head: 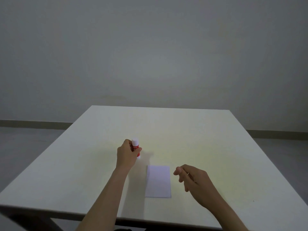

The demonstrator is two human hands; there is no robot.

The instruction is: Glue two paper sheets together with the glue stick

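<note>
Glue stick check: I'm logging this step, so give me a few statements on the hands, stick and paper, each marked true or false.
1. The left hand grips the glue stick. True.
2. The glue stick's cap is off. False: the white cap is on.
3. The right hand presses on the paper. False: it is beside the paper, fingers loosely curled, holding nothing.
4. The paper lies flat on the table. True.

Left hand (pixel 127 154) clenched, right hand (pixel 193 179) slack.
</note>
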